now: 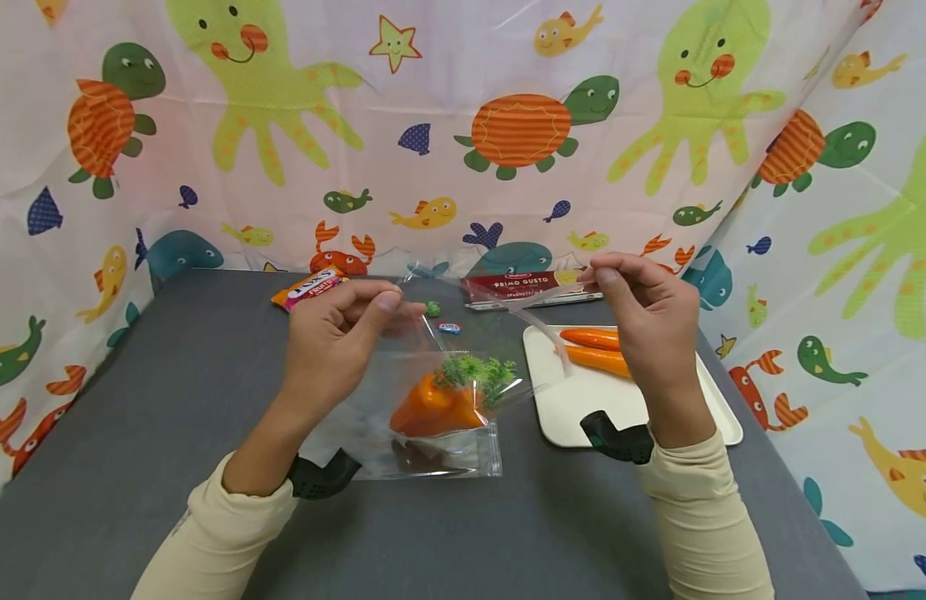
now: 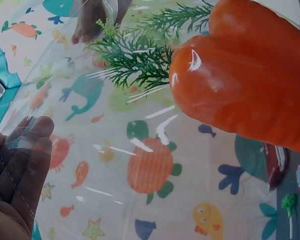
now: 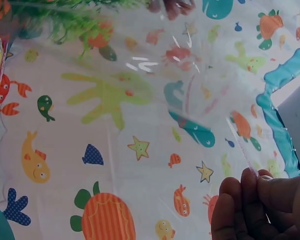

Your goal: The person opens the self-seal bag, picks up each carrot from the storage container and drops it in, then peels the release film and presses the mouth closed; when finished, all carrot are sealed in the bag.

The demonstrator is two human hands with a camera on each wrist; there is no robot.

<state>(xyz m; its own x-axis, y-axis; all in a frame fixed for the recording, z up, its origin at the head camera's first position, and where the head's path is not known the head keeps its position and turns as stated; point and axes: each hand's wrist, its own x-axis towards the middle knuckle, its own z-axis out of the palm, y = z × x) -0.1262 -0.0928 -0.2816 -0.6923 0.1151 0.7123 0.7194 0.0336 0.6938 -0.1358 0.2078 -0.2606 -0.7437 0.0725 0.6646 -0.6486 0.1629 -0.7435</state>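
A clear plastic bag (image 1: pixel 473 458) is stretched between both hands above the dark table. Inside are orange carrots (image 2: pixel 240 75) with green leafy tops (image 2: pixel 135 55), low in the bag in the head view. My left hand (image 1: pixel 335 337) pinches the bag's upper left edge between thumb and fingers; film covers its fingertips (image 2: pixel 40 127) in the left wrist view. Raised over the tray, my right hand (image 1: pixel 650 329) pinches a thin clear strip at the bag's right edge between thumb and forefinger. That grip also shows in the right wrist view, at the hand (image 3: pixel 260 205).
On the right is a white tray (image 1: pixel 568 425) with orange carrots (image 1: pixel 598 360) on it. Behind the bag lie a red spaghetti packet (image 1: pixel 518 287), an orange-and-pink sweets packet (image 1: pixel 305 289), a green lollipop (image 1: pixel 432 308) and a small blue wrapped sweet (image 1: pixel 449 328). A sea-animal curtain (image 1: pixel 432 108) surrounds the table.
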